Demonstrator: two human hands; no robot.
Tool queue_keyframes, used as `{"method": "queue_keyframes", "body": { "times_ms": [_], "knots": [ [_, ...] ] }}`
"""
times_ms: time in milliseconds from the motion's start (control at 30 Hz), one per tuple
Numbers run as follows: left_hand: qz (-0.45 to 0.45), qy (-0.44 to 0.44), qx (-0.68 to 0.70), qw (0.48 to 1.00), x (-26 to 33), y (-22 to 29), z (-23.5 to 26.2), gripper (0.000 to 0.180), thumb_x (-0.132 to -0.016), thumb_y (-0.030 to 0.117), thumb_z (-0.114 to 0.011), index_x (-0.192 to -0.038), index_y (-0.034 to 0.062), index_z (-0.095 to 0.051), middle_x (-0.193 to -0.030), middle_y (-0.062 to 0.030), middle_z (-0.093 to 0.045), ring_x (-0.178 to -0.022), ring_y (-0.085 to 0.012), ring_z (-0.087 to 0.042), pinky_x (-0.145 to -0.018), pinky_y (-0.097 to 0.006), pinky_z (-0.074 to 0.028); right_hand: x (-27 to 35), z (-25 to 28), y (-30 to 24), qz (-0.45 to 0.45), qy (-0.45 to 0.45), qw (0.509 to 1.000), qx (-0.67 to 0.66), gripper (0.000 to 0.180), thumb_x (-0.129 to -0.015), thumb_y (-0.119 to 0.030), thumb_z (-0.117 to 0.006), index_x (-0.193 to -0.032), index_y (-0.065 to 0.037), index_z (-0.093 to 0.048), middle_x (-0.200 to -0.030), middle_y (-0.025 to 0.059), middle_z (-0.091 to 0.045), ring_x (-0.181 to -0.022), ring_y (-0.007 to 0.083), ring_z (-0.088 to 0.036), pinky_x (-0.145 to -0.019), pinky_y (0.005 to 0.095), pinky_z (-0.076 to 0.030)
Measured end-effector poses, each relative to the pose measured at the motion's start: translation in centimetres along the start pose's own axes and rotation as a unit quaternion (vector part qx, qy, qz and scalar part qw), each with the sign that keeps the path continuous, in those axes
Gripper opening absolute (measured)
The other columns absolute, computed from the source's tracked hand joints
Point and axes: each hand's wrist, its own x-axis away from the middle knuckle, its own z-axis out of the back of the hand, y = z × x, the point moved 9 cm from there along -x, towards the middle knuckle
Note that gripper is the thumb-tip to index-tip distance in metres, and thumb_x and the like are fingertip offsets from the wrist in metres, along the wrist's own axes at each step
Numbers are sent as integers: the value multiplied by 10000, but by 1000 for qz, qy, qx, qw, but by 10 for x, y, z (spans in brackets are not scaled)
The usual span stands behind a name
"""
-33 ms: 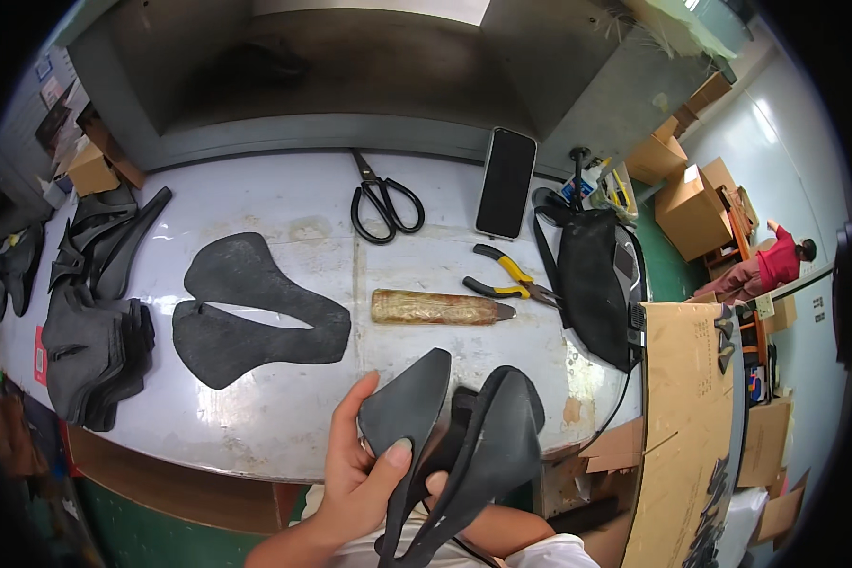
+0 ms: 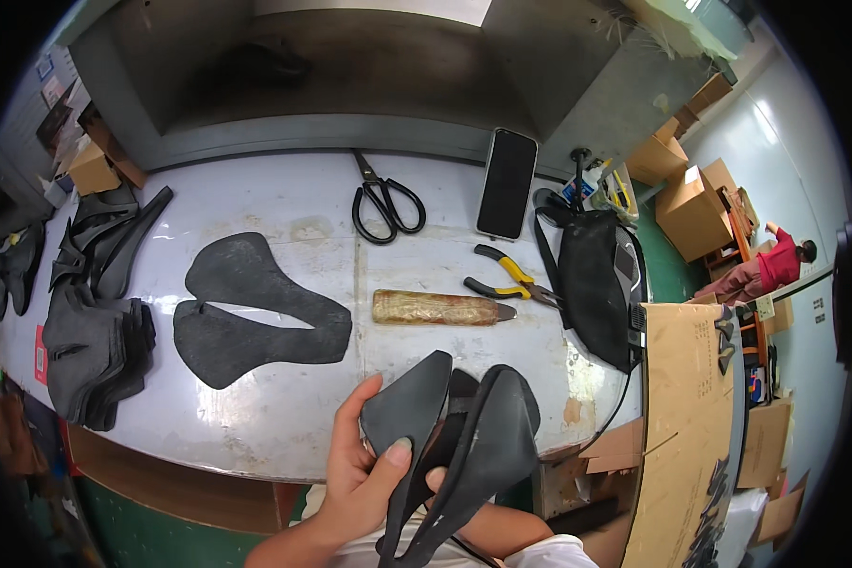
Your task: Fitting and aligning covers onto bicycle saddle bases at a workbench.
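Observation:
My left hand is closed on a dark grey wedge-heeled shoe sole, its thumb pressed on the side and a finger behind the top end. Just to the right, a second wedge-heeled sole is in my right hand; only the thumb shows, and the other fingers are hidden behind the sole. Both pieces are tilted above the table's front edge, their thin ends close together at the bottom. Beyond them lie a worn tape-wrapped handle tool with a short tip and a flat black forked upper piece.
On the white table are black scissors, a phone, yellow-black pliers and a black bag. Stacked black pieces stand at left. A metal cabinet borders the back; cardboard stands right. A person is farther off.
The sole in my right hand has turned slightly and shifted a little left. The sole in my left hand has barely moved; the things on the table stay put.

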Motion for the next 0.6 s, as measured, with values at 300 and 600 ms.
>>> {"method": "queue_keyframes", "body": {
  "times_ms": [300,600],
  "knots": [
    [-13,7,-18,1000,6,-13,7,635,-975,91,-511,-1492,54,-146,-1293,-169,-507,-1108,-154,-555,-930,-290,-454,3,4,3,-6,33,999,-28,478,-876,-472,-621,-929,3,-642,-911,158,-670,-875,261,-652,-800,385,-529],
    [-24,6,-18,1000,8,-14,1,628,-975,96,-510,-1477,33,-138,-1285,-189,-506,-1117,-181,-554,-940,-308,-452,12,8,-7,-7,71,996,-52,411,-860,-386,-681,-969,8,-636,-947,157,-669,-887,259,-650,-823,388,-528]
  ]
}}
